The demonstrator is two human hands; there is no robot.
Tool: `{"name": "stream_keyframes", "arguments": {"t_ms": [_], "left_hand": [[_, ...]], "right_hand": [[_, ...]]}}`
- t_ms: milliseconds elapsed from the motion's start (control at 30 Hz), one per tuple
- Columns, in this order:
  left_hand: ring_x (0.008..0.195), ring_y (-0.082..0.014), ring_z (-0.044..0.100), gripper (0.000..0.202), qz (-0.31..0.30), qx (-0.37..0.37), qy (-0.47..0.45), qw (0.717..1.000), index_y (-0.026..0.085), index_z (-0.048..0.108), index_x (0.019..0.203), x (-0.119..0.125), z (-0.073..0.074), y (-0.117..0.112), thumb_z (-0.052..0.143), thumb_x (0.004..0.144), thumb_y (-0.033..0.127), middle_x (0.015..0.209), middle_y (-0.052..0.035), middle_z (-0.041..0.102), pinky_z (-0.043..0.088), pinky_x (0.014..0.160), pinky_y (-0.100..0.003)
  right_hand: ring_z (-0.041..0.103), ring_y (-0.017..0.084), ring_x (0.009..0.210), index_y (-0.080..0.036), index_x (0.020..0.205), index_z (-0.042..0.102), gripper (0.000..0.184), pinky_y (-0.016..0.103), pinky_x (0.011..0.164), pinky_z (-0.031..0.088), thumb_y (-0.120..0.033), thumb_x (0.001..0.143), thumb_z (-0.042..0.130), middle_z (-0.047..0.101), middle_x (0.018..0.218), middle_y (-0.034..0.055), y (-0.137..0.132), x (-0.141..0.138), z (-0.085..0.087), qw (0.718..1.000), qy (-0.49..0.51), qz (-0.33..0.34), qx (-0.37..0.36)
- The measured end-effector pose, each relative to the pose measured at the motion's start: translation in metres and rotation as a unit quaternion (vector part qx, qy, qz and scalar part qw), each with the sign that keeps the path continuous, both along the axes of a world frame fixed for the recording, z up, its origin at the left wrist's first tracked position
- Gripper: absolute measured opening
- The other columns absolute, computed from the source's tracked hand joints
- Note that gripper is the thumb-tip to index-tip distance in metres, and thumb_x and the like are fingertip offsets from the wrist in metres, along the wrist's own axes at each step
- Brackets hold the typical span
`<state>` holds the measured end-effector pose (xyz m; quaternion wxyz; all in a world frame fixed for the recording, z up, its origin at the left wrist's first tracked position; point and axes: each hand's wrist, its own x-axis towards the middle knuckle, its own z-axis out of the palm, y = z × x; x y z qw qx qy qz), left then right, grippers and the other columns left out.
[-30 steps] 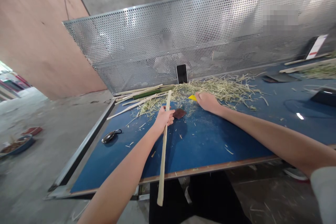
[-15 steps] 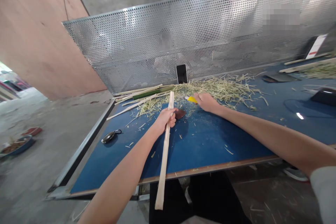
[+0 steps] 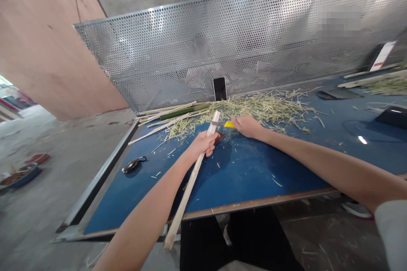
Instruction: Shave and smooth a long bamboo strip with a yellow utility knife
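My left hand (image 3: 203, 142) is closed around a long pale bamboo strip (image 3: 187, 186), gripping it near its far end. The strip slants from the table's middle down past the near edge. My right hand (image 3: 246, 126) is wrapped round a knife with a yellow handle (image 3: 229, 124); its blade reaches left to the strip's far tip. A small dark brown pad (image 3: 219, 136) lies on the blue table (image 3: 254, 169) just beside my left hand.
A heap of bamboo shavings (image 3: 263, 108) and several split bamboo strips (image 3: 171, 114) lie behind the hands. A phone (image 3: 219, 88) leans on the perforated metal screen (image 3: 222, 42). A black object with a loop (image 3: 132, 164) sits at the left. More items lie at the far right.
My right hand picked up the yellow-handled knife from the shavings and brought its blade to the strip's tip. The strip's near end swung left while its far end tilted right.
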<state>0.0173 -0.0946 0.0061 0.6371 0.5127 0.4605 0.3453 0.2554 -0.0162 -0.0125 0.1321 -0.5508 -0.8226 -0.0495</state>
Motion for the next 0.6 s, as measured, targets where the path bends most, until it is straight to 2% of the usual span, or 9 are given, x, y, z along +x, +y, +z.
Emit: {"name": "stream_keyframes", "arguments": {"t_ms": [100, 300, 433, 600], "left_hand": [[0.029, -0.0074, 0.031, 0.018, -0.003, 0.005, 0.005, 1.0, 0.02, 0.057, 0.1, -0.001, 0.0, -0.001, 0.066, 0.105, 0.034, 0.045, 0.0141, 0.037, 0.028, 0.034, -0.02], [0.03, -0.0086, 0.036, 0.021, -0.042, 0.024, 0.017, 0.999, 0.019, 0.061, 0.102, 0.0, -0.004, -0.002, 0.067, 0.104, 0.039, 0.046, 0.0125, 0.04, 0.033, 0.034, -0.021], [0.029, -0.0086, 0.036, 0.023, -0.036, 0.02, 0.016, 0.999, 0.018, 0.062, 0.1, 0.003, -0.006, 0.0, 0.07, 0.103, 0.04, 0.045, 0.0127, 0.039, 0.033, 0.034, -0.021], [0.029, -0.0078, 0.035, 0.025, -0.005, 0.013, 0.007, 1.0, 0.019, 0.058, 0.09, 0.004, -0.002, -0.001, 0.073, 0.101, 0.037, 0.044, 0.0122, 0.039, 0.031, 0.034, -0.021]], "right_hand": [[0.071, 0.026, 0.079, -0.014, 0.078, 0.078, 0.073, 0.033, 0.078, 0.045, -0.041, 0.117, 0.022, 0.078, 0.08, 0.0168, 0.004, 0.002, 0.001, 1.0, 0.012, -0.019, 0.013], [0.071, 0.026, 0.077, -0.014, 0.08, 0.078, 0.074, 0.032, 0.073, 0.046, -0.043, 0.117, 0.021, 0.077, 0.079, 0.016, 0.019, 0.025, 0.007, 0.99, 0.083, -0.109, 0.014], [0.072, 0.026, 0.079, -0.014, 0.081, 0.077, 0.072, 0.032, 0.076, 0.046, -0.041, 0.116, 0.021, 0.077, 0.076, 0.0152, 0.013, 0.023, 0.007, 0.992, 0.084, -0.092, 0.026], [0.071, 0.025, 0.075, -0.013, 0.083, 0.077, 0.074, 0.033, 0.076, 0.044, -0.039, 0.117, 0.017, 0.077, 0.077, 0.0158, -0.007, -0.006, 0.006, 0.999, 0.04, -0.013, 0.024]]}}
